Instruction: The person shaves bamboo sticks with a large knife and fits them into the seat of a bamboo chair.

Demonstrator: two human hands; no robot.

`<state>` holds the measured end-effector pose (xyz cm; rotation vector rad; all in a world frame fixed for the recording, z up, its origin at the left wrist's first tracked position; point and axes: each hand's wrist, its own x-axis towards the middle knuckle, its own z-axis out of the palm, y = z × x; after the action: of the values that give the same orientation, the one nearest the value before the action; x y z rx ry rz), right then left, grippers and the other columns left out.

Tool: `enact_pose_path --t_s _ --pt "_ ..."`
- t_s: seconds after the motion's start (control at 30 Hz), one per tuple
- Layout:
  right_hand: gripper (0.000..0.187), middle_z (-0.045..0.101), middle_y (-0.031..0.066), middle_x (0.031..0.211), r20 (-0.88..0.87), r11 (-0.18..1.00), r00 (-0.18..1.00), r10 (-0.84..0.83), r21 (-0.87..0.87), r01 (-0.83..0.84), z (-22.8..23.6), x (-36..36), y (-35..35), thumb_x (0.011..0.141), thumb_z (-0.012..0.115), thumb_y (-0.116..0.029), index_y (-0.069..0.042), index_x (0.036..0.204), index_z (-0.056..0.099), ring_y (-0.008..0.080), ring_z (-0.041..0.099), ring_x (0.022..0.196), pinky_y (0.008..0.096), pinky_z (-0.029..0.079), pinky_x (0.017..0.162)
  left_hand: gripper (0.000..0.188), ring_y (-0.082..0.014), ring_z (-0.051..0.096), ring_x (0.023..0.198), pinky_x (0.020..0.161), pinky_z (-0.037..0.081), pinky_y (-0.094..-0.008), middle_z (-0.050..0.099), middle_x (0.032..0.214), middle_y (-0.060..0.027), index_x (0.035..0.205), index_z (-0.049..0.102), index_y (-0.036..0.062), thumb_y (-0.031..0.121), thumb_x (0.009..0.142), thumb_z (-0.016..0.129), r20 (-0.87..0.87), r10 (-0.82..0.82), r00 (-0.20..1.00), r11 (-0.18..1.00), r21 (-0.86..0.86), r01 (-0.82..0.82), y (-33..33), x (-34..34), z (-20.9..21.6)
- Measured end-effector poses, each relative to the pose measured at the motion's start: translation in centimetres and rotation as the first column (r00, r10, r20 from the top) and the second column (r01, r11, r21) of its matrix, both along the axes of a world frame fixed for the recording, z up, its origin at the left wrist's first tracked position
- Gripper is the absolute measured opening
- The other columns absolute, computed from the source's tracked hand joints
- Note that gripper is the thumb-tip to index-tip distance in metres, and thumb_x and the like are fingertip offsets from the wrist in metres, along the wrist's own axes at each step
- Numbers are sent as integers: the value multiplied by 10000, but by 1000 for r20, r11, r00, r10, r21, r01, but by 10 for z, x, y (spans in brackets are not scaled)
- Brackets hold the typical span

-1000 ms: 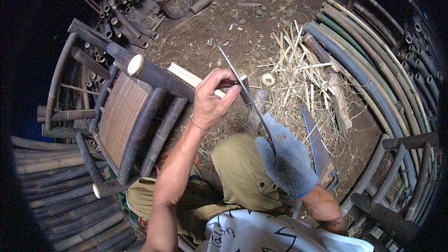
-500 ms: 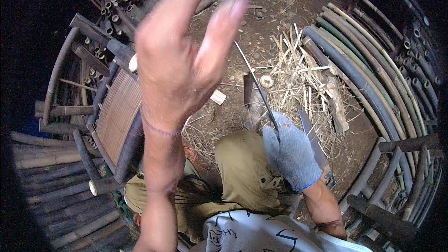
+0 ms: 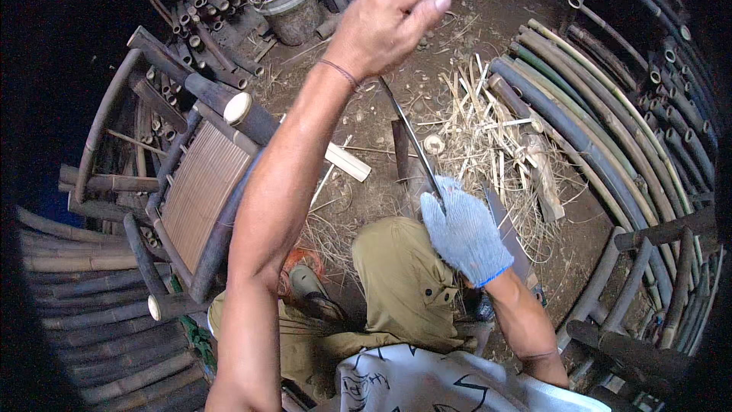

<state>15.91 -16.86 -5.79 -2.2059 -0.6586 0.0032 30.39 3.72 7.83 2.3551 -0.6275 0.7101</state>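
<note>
My bare left hand (image 3: 389, 23) is raised toward the top of the view, its fingers closed on the upper end of a thin dark bamboo strip (image 3: 408, 137). The strip runs down and to the right into my right hand (image 3: 465, 233), which wears a grey knit glove and grips the strip's lower end just above my knee (image 3: 396, 275). A flat blade (image 3: 507, 236) lies right beside the gloved hand; whether that hand also holds it is unclear.
A bamboo chair frame with a slatted seat (image 3: 202, 183) lies on its side at my left. Curved bamboo poles (image 3: 610, 130) line the right. Pale shavings (image 3: 488, 130) cover the dirt ahead, with a cut pale piece (image 3: 347, 162) and a bucket (image 3: 293, 8) beyond.
My left hand has left the strip's middle, swung up close to the camera, and now holds the strip's far upper end. The gloved right hand stayed near the knee.
</note>
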Motion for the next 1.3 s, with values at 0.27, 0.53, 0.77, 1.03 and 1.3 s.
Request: enact_pose_path --t_s 0.27,0.53,0.77,1.03,1.3 --pt "317 656 269 858 -167 997 986 6 -74 -19 -12 -17 20 979 507 -304 -10 1041 608 451 651 820 539 530 731 419 -346 626 1041 959 472 -436 678 1054 -171 1108 705 48 412 990 535 -56 204 977 965 178 -191 55 0 -108" --pt "351 665 250 966 -325 993 946 0 -113 -39 -14 -9 33 979 499 -311 -8 1130 594 461 646 890 534 519 779 175 -214 628 718 669 494 -322 652 798 -99 969 730 18 175 890 727 -246 338 908 941 71 -331 23 -106 -91" --pt "325 670 262 877 -411 953 864 292 206 -224 -22 -6 38 986 481 -310 4 997 568 438 667 850 559 527 760 136 -207 580 667 625 474 -317 608 751 -103 790 610 5 39 881 707 88 413 906 910 -75 -408 33 -115 -131" --pt "357 671 269 912 -517 946 856 15 -271 -181 -109 9 28 958 475 -313 25 961 590 465 659 839 555 525 769 154 -107 515 700 621 430 -272 546 777 -23 819 577 14 60 938 662 -8 428 904 885 -196 -421 43 -109 -144" --pt "372 660 263 870 -422 974 893 158 -85 -212 -131 6 33 950 477 -329 18 926 609 468 650 801 557 514 747 149 -46 360 632 558 306 -215 494 735 32 783 635 11 48 898 721 -85 451 889 747 -510 -427 50 -112 -168"
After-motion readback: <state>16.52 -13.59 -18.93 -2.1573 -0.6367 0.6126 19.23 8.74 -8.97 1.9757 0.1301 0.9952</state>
